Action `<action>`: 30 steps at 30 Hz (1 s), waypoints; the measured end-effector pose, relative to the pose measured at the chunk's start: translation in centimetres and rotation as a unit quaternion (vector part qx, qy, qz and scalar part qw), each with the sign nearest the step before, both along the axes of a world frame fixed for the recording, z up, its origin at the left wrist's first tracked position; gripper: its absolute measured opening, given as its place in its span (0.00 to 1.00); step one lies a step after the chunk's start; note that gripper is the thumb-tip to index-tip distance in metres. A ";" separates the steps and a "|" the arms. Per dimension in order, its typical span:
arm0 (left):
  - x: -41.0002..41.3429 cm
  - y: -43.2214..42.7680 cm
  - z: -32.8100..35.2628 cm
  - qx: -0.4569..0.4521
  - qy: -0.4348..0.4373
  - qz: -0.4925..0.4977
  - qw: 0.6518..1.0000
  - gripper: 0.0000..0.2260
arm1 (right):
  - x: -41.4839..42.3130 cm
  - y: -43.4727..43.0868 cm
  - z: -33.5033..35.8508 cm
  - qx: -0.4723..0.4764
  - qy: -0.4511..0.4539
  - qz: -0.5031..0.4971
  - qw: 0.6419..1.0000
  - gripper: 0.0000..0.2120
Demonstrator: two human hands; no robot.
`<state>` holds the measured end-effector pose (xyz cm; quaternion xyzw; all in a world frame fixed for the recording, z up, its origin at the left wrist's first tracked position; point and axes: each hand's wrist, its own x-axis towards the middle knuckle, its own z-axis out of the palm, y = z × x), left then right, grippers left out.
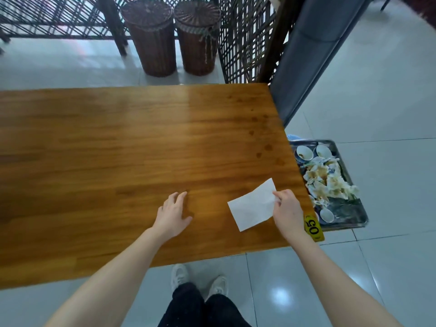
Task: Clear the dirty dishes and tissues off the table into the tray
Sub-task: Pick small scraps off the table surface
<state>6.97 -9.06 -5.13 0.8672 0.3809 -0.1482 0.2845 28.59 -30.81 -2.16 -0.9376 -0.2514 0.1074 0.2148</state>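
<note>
A single white tissue [252, 206] is lying near the right end of the wooden table [118, 149], close to the near edge. Its long axis is running from near-left to far-right, with the far corner pointing towards the table's right edge. The right hand [286, 211] is reaching in from the right with the wrist over the table's edge, and its thumb and curled fingers [278, 195] are pinching the tissue's right short edge. The left hand [173, 213] is resting palm down on the bare wood, well to the left of the tissue, with its fingers relaxed, slightly spread and gripping nothing. Both forearms are stretching forward from the bottom of the view. Beyond the table's right edge and lower than it, one metal tray [364, 218] is sitting, its long side running along the table's edge. It is holding two bowls [304, 153] side by side at its far end, a heap of stained crumpled tissues [330, 182] in the middle and a white spoon [326, 214] at the near end. A yellow tag marked 05 [313, 228] is hanging at the table's right edge, beside the right wrist. Two wicker drums [151, 36] are standing side by side on the floor beyond the table.
</note>
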 end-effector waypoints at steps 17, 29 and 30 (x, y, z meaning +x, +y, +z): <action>1.1 2.2 -0.1 -0.009 -0.020 -0.011 1.000 0.35 | -5.8 4.3 -5.3 -0.043 0.098 0.124 0.986 0.14; 3.4 2.2 -1.3 -0.034 -0.020 -0.048 0.998 0.35 | -3.7 2.9 -8.4 -0.106 0.050 0.161 0.980 0.18; 3.8 2.2 -1.3 -0.030 -0.020 -0.047 0.998 0.35 | -3.5 2.9 -8.4 -0.092 0.047 0.163 0.981 0.17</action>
